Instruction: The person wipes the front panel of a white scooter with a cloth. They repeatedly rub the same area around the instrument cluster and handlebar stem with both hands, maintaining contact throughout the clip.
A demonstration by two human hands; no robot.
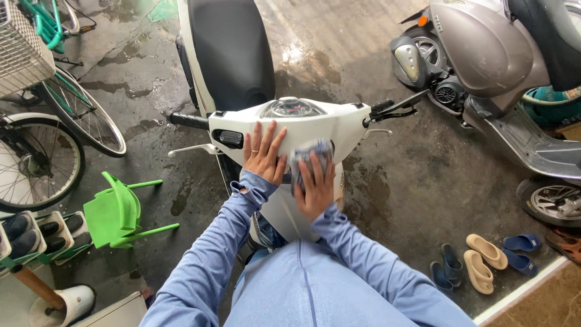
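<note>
A white scooter (pixel 315 124) with a black seat stands in front of me, its handlebar panel facing me. My left hand (pixel 264 154) lies flat with fingers spread on the front of the white panel, a ring on one finger. My right hand (pixel 316 184) presses a grey-blue cloth (pixel 311 154) against the panel beside it; the cloth looks blurred. Both arms wear light blue sleeves.
A grey-brown scooter (pixel 484 48) stands at the right. Bicycles (pixel 54 121) with a basket lean at the left. A tipped green plastic chair (pixel 118 212) lies near a shoe rack (pixel 36 233). Several sandals (pixel 484 260) sit by a step at lower right. The concrete floor is wet.
</note>
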